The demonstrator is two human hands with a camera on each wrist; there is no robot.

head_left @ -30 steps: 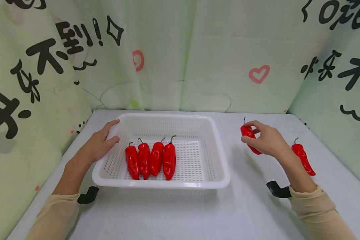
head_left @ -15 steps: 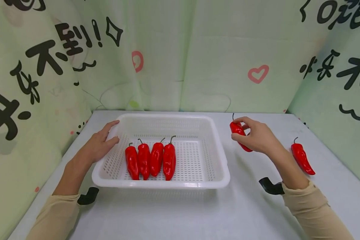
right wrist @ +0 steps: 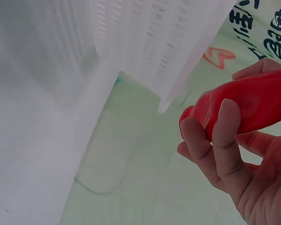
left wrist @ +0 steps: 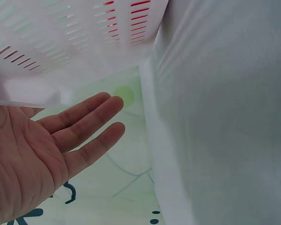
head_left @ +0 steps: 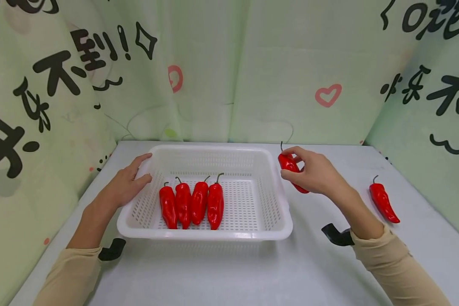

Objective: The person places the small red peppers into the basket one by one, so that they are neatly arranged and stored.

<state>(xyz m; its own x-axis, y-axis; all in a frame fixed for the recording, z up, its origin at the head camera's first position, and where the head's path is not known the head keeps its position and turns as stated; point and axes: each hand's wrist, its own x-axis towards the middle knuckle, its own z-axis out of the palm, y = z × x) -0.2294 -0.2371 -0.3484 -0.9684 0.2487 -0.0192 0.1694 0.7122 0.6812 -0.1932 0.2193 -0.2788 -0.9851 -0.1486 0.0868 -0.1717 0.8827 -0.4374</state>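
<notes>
Beside the right rim of a white perforated basket (head_left: 248,233), my right hand (head_left: 315,172) holds a red pepper (head_left: 287,162), stem upward, clear of the table. In the right wrist view the fingers curl round this pepper (right wrist: 253,105). My left hand (head_left: 126,187) rests at the basket's left rim. The left wrist view shows several of its fingers (left wrist: 91,117) stretched out beside the basket's outer wall. Several red peppers (head_left: 208,204) lie side by side in the basket, stems toward the back.
One more red pepper (head_left: 384,202) lies on the white table (head_left: 229,272), right of the right forearm. Printed pale green curtains (head_left: 275,85) stand behind the table and along both sides.
My right hand has carried its pepper leftward, from over the table to beside the basket's right rim. The left hand, basket and other peppers have stayed put.
</notes>
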